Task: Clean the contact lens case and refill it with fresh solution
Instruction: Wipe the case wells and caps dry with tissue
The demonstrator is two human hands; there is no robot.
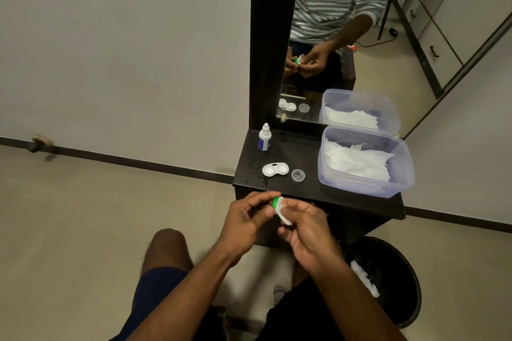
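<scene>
My left hand [249, 219] pinches a small green cap [276, 202] just in front of the black shelf's edge. My right hand [307, 232] holds a bit of white tissue [284, 216] against the cap. On the shelf [304, 147] lies the white two-well lens case [275, 169], open and without caps. A clear round cap [298, 175] sits right of it. A small white solution bottle [265, 138] with a blue label stands upright at the shelf's back left.
A clear plastic box [365, 160] with white tissues fills the shelf's right side. A mirror [346, 36] stands behind the shelf. A black bin [388, 279] with used tissue sits on the floor below right. My knees are below the hands.
</scene>
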